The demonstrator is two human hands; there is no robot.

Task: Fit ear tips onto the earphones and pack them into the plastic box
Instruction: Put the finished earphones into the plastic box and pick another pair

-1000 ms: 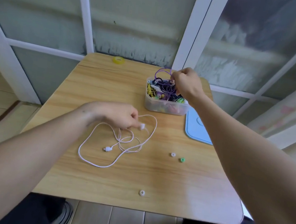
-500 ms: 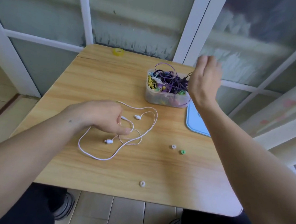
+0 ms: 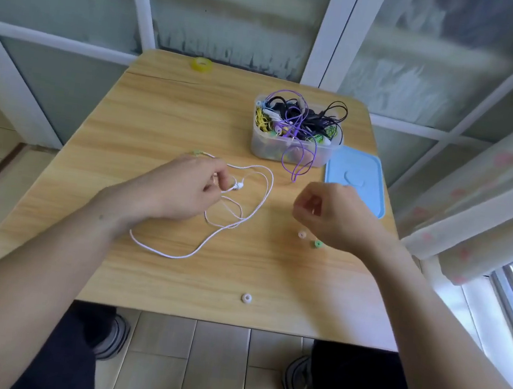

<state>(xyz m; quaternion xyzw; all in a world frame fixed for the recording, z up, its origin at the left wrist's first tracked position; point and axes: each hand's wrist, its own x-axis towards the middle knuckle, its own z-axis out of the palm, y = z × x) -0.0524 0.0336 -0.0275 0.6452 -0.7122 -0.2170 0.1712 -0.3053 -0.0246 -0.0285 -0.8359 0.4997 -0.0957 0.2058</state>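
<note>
Motion blur hides what the right hand [image 3: 327,216] fingers hold.

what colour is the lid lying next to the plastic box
Light blue; the lid shows in the head view.

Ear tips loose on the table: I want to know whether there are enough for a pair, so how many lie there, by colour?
White or pale ear tips: 2
Green ear tip: 1
Total: 3 loose on the table
</note>
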